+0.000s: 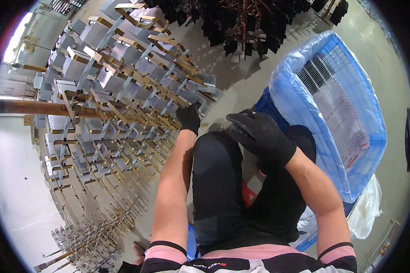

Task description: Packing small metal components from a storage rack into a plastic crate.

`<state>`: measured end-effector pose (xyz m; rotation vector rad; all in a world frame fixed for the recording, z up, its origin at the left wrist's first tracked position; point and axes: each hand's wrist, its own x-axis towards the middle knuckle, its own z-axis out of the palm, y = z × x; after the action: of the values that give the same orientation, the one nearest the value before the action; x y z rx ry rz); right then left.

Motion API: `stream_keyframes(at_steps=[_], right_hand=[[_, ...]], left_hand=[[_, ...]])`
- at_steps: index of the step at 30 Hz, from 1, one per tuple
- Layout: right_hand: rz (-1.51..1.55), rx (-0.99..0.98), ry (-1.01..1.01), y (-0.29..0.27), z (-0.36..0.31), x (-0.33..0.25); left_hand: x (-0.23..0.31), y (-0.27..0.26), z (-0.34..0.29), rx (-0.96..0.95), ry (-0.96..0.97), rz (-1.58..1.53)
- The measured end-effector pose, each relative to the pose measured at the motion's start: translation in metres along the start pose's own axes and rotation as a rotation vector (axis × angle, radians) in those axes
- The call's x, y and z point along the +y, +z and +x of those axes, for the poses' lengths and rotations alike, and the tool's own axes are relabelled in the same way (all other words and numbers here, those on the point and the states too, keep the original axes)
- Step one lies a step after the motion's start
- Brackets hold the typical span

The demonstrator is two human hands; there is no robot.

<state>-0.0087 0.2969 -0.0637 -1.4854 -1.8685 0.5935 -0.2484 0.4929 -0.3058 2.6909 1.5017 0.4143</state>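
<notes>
My left hand [189, 118], in a black glove, is at the right edge of a hanging rack [84, 109] with many brass-coloured hooks. Its fingers are curled closed against the rack's side, and whatever they grip is hidden. Just above it hang silvery finned metal parts, heat sinks by their look [191, 96]. Over my right knee, my right hand [262, 136], also black-gloved, has its fingers stretched out toward the left. Nothing shows in it. To its right stands a blue plastic crate [369, 104] lined with clear film, holding a dark-slotted finned part [316, 73] and printed sheeting [337, 118].
Dark parts hang on another rack [246, 22] at the top. A lower rack of bare hooks [95, 236] is at the bottom left. A white plastic bag [366, 209] lies beside the crate. My knees [218, 168] are between the rack and the crate.
</notes>
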Motion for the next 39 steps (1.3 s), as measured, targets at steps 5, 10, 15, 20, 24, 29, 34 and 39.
stream_keyframes(at_steps=[5, 10, 15, 20, 24, 29, 34, 39], right_hand=[[-0.063, 0.059, -0.003, 0.001, -0.011, 0.017], [-0.018, 0.104, -0.101, 0.002, 0.013, -0.019], [-0.047, 0.109, -0.046, -0.004, -0.008, 0.005], [-0.002, 0.032, -0.024, -0.008, -0.005, -0.001], [-0.009, 0.041, -0.026, -0.009, -0.007, 0.002], [-0.016, 0.013, 0.041, -0.011, -0.010, 0.006], [0.126, -0.009, -0.048, -0.011, 0.017, -0.047], [-0.031, -0.059, 0.113, -0.013, -0.013, 0.009]], left_hand=[[0.060, 0.018, 0.017, 0.108, -0.505, -0.430], [-0.062, 0.034, -0.003, -0.060, -0.553, 0.020], [-0.011, 0.042, 0.003, -0.237, -0.560, -0.807], [-0.020, 0.030, 0.000, -0.115, -0.379, -0.971], [0.001, 0.028, -0.010, -0.023, -0.314, -0.861], [0.017, 0.030, -0.003, -0.245, -0.177, -0.357], [-0.119, 0.007, -0.023, -0.103, -0.277, -0.685], [0.067, 0.037, 0.016, -0.138, -0.912, -0.755]])
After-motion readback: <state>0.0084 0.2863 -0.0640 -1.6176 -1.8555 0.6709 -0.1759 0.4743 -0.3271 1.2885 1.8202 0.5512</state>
